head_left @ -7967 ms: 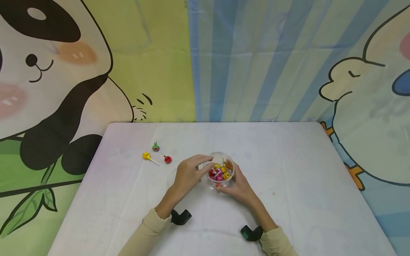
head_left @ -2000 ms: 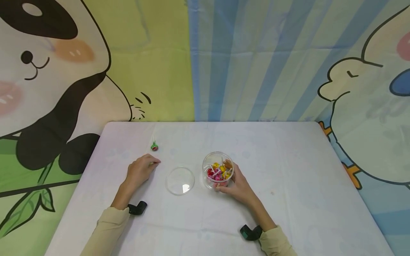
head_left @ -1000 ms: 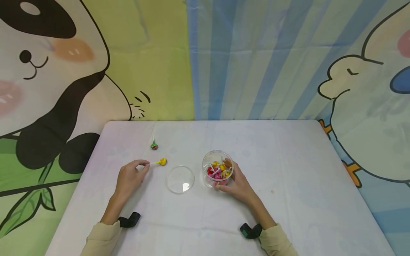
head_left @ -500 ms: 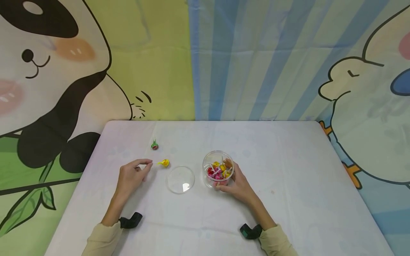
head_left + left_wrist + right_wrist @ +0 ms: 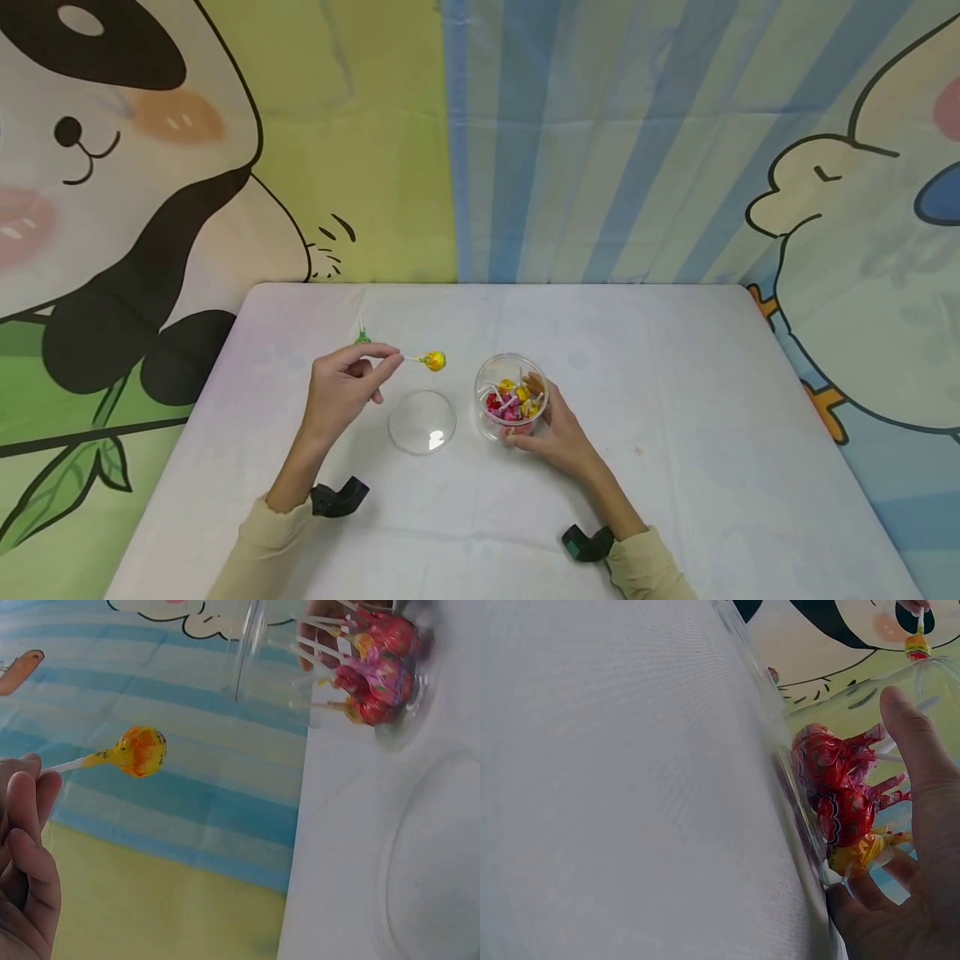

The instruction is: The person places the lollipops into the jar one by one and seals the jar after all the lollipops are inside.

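My left hand (image 5: 345,387) pinches the white stick of a yellow lollipop (image 5: 433,361) between thumb and fingertips, above the table. In the left wrist view the lollipop's yellow-orange wrapped head (image 5: 141,751) points away from the fingers. My right hand (image 5: 558,433) grips the side of a clear round jar (image 5: 512,362), which stands open at the top. Inside are several wrapped lollipops (image 5: 844,817), red, pink and yellow. Partly hidden behind the left hand, a green lollipop (image 5: 363,337) lies on the table.
A clear round lid (image 5: 422,422) lies flat on the white-covered table (image 5: 712,467), left of the jar. Behind the table hangs a printed cloth (image 5: 390,150) with cartoon animals. Each wrist wears a black camera (image 5: 341,497).
The red lollipop left the table earlier. My left hand took up the yellow one by its stick and has now raised it rightward, toward the jar. My right hand stays on the jar.
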`<state>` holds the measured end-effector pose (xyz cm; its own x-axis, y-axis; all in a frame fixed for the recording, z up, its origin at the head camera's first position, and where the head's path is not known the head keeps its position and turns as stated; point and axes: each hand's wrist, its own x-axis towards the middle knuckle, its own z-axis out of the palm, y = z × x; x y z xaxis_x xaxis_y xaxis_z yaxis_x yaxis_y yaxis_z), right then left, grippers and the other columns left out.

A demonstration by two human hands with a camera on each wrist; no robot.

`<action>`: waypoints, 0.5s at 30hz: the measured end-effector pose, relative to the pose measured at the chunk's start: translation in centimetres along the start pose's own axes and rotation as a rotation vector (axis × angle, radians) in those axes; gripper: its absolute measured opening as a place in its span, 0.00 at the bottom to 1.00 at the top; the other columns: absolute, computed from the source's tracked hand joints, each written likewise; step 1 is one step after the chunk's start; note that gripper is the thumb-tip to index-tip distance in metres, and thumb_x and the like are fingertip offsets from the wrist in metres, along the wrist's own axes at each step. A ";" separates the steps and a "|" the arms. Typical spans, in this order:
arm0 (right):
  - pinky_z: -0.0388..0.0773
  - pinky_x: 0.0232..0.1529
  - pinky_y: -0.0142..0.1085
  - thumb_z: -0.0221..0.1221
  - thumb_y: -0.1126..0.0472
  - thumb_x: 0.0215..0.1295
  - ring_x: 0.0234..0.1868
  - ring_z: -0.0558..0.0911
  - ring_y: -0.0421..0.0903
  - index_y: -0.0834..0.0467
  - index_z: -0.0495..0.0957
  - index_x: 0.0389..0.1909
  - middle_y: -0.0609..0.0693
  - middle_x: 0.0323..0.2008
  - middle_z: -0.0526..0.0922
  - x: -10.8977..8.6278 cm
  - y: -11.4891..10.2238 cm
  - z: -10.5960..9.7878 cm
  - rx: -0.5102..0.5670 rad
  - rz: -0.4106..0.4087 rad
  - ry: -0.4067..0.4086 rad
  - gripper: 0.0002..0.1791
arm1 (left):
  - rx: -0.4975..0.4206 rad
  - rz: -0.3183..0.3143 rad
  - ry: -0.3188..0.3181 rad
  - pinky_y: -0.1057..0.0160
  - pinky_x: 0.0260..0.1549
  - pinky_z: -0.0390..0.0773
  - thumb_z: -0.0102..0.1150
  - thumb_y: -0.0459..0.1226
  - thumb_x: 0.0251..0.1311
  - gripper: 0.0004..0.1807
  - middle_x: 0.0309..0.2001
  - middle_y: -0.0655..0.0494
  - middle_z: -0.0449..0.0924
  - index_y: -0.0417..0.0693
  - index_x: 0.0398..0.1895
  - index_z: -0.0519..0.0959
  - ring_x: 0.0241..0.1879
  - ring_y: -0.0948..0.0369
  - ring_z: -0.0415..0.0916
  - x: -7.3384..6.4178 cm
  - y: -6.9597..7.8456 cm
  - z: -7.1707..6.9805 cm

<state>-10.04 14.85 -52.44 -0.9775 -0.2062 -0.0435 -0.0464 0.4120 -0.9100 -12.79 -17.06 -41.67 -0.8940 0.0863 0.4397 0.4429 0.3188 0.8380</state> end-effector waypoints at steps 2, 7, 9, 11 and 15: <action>0.60 0.70 0.54 0.76 0.49 0.44 0.75 0.60 0.55 0.52 0.49 0.74 0.54 0.72 0.60 0.0 0.0 0.0 -0.006 0.013 -0.001 0.60 | -0.021 0.041 -0.034 0.70 0.11 0.66 0.68 0.28 0.52 0.07 0.24 0.49 0.83 0.44 0.35 0.85 0.10 0.67 0.69 0.5 0.7 1.0; 0.59 0.70 0.54 0.76 0.48 0.43 0.75 0.59 0.54 0.51 0.48 0.74 0.53 0.73 0.59 0.0 0.0 0.0 -0.004 0.027 -0.003 0.61 | -0.071 0.125 -0.117 0.70 0.10 0.61 0.69 0.29 0.53 0.06 0.20 0.53 0.82 0.47 0.33 0.86 0.10 0.68 0.69 1.3 1.7 3.6; 0.59 0.70 0.54 0.76 0.48 0.44 0.75 0.59 0.54 0.50 0.48 0.74 0.53 0.73 0.59 0.0 0.1 0.1 0.002 0.022 -0.006 0.60 | -0.067 0.150 -0.157 0.70 0.11 0.62 0.69 0.30 0.53 0.05 0.22 0.54 0.84 0.47 0.34 0.86 0.11 0.69 0.69 1.3 2.0 4.6; 0.59 0.70 0.55 0.76 0.49 0.45 0.75 0.60 0.54 0.50 0.48 0.74 0.53 0.73 0.59 0.0 0.1 0.1 0.003 0.014 -0.007 0.60 | -0.035 0.171 -0.200 0.71 0.11 0.63 0.68 0.33 0.54 0.05 0.26 0.55 0.86 0.47 0.35 0.87 0.11 0.71 0.69 1.3 2.1 5.5; 0.59 0.70 0.56 0.75 0.48 0.46 0.75 0.60 0.54 0.50 0.48 0.74 0.53 0.73 0.59 0.0 0.2 0.1 -0.012 0.004 -0.005 0.59 | 0.043 0.196 -0.306 0.74 0.12 0.67 0.68 0.37 0.55 0.06 0.30 0.57 0.88 0.48 0.36 0.88 0.10 0.73 0.68 1.1 1.9 6.9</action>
<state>-10.02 14.83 -52.65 -0.9766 -0.2094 -0.0490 -0.0454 0.4233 -0.9049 -13.43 -9.83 -41.81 -0.7741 0.4261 0.4682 0.6105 0.3068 0.7302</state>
